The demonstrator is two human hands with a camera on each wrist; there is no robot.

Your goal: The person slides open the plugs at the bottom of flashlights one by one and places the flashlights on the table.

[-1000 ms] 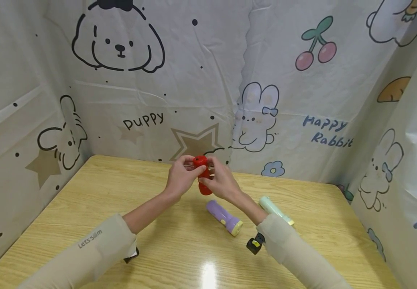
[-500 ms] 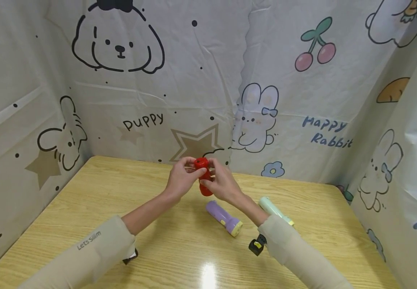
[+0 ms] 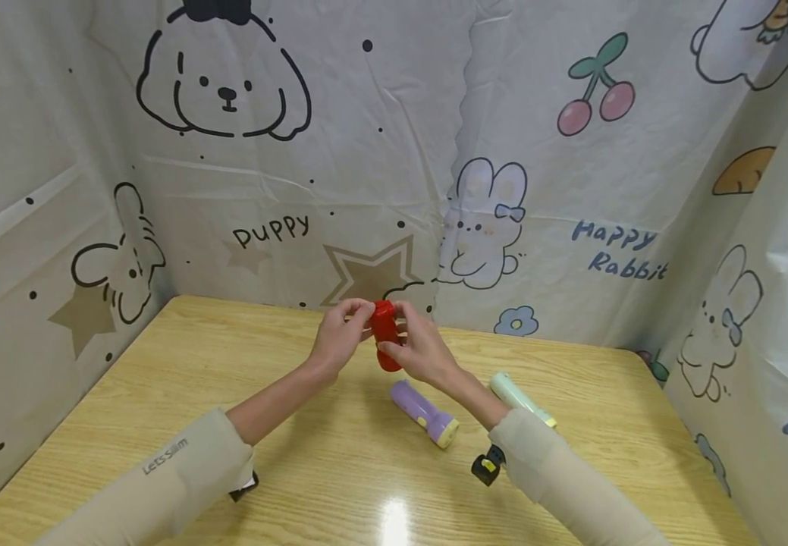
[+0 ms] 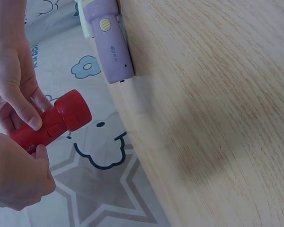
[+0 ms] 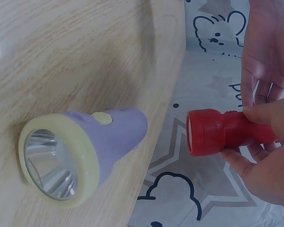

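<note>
A red flashlight [image 3: 385,326] is held up above the far part of the table, its head end pointing down. My right hand [image 3: 424,345] grips its body, thumb on the near side; the right wrist view shows this thumb and fingers around the red barrel [image 5: 241,130]. At the tail end, my left hand [image 3: 339,337] pinches with thumb and fingertips. In the left wrist view the wide red head [image 4: 75,111] and a button on the side are visible, while the left hand [image 4: 19,175] covers part of the tail.
On the wooden table [image 3: 312,470], a purple flashlight [image 3: 424,413] with a yellow rim lies below the hands. A mint-green flashlight [image 3: 519,398] lies to the right, partly behind the right forearm. A printed cloth [image 3: 366,174] rises behind the table's far edge.
My left thumb has shifted from the near side of the red flashlight up to its tail end. The flashlight has dropped slightly and turned a little; the right hand keeps its hold.
</note>
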